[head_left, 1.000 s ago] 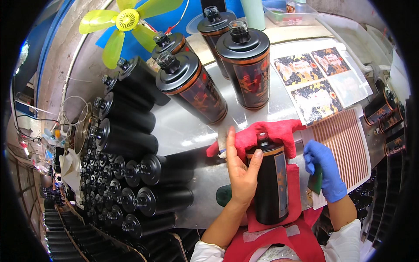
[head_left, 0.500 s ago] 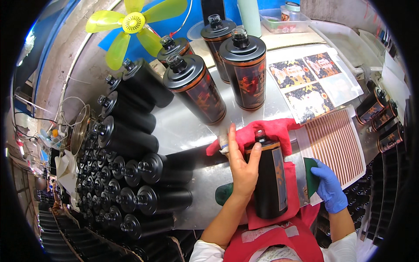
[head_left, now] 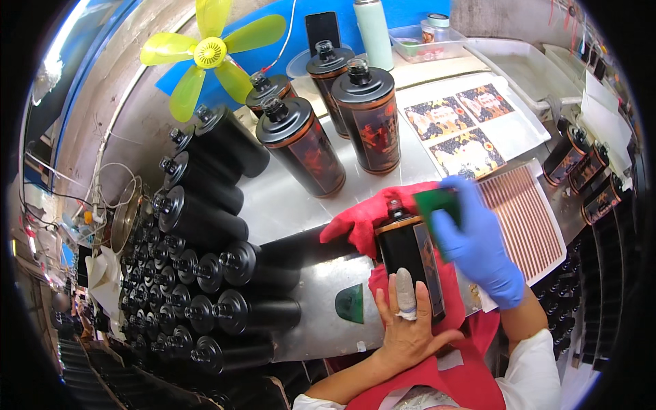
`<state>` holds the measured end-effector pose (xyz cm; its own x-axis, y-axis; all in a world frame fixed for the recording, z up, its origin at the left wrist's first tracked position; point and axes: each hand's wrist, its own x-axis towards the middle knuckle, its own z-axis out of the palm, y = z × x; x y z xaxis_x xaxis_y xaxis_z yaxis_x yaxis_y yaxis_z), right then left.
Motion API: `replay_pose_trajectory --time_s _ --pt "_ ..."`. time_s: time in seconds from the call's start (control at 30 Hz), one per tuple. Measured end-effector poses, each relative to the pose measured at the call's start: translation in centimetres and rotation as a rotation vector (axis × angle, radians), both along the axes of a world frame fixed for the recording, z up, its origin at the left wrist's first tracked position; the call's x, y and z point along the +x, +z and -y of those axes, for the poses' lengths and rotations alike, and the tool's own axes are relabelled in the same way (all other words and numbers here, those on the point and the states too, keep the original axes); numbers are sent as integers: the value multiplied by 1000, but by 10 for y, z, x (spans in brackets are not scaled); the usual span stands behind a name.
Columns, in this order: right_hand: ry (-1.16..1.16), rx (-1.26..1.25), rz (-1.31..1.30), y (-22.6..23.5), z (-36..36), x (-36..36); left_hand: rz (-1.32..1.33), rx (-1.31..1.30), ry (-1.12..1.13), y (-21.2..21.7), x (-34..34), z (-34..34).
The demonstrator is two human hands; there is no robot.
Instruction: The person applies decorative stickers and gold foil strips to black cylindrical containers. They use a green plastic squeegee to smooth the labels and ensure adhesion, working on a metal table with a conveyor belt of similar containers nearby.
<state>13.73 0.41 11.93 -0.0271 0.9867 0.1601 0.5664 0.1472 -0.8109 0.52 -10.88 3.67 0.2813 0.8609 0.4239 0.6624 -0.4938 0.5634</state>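
A black bottle (head_left: 396,251) with an orange band and a dark patterned label lies on red cloth (head_left: 355,217), its glass neck pointing away from me. My left hand (head_left: 410,336) rests on the bottle's near end with fingers spread; one finger wears a pale grey cover. In the blue glove, my right hand (head_left: 471,242) grips a flat green scraper (head_left: 435,203) between thumb and fingers. The scraper is over the bottle's upper right side; whether it touches cannot be told. Another green scraper (head_left: 350,304) lies on the metal table left of the bottle.
Labelled black bottles (head_left: 369,123) stand at the back of the table. Plain black bottles (head_left: 205,215) lie stacked on the left. Right of my work are printed label sheets (head_left: 454,130) and a brown-striped sheet (head_left: 523,219). A yellow-green fan (head_left: 210,52) stands at the back left.
My right hand has brought its scraper leftward and up, over the bottle. My left hand has slid from beside the neck to the near end, uncovering the scraper on the table.
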Motion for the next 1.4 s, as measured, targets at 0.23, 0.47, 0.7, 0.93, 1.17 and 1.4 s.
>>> replay_pose_trajectory --time_s 0.23,0.47,0.7,0.93,1.17,1.4 --pt "31 -58 33 -13 0 -9 -76 -33 -2 -10 -2 -4" --pt "-90 15 -352 -80 -3 36 138 -229 -210 -37 -28 -3" --pt "102 311 102 -24 -1 -16 -56 -32 -102 -10 -5 -9" --pt "-93 -147 -608 -95 -3 29 42 -310 -171 -52 -40 -8" --pt "-48 -69 -507 -58 -7 33 -390 185 -71 8 -30 -1" --pt "98 137 -70 -30 -9 5 -640 103 -290 25 14 -18"
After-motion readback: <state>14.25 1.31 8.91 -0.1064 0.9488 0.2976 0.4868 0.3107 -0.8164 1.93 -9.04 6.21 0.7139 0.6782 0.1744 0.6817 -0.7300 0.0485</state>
